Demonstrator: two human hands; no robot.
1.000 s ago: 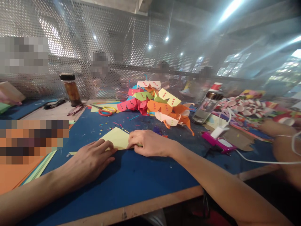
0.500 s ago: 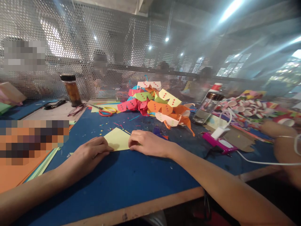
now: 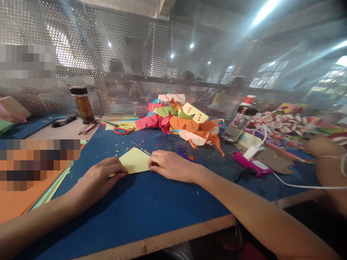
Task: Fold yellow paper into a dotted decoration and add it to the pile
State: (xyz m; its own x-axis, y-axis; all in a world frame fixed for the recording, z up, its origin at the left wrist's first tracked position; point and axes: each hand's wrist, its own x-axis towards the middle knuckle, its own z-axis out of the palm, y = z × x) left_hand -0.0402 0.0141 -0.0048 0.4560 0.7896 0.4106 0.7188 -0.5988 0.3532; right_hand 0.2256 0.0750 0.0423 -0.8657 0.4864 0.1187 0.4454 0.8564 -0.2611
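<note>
A pale yellow sheet of paper (image 3: 136, 160), folded with its point away from me, lies on the blue table mat (image 3: 151, 209). My left hand (image 3: 104, 175) has its fingers bent and pressed together on the paper's left part. At the right side of the fold, my right hand (image 3: 170, 165) pinches the paper between thumb and fingers. Both palms hide the paper's outer corners. Just beyond my right wrist is a dark blue object (image 3: 184, 151), partly covered.
Behind the paper are scissors (image 3: 123, 128), colourful folded paper shapes (image 3: 187, 124) and small scraps. A glass bottle (image 3: 237, 124) and a purple power strip (image 3: 253, 164) stand to the right, near another person's arm (image 3: 329, 159). Orange paper (image 3: 13, 204) lies left.
My left fingers have shifted very slightly along the paper's lower edge. My right hand stays in place. The other person's blurred hand at the right has moved a little to the right.
</note>
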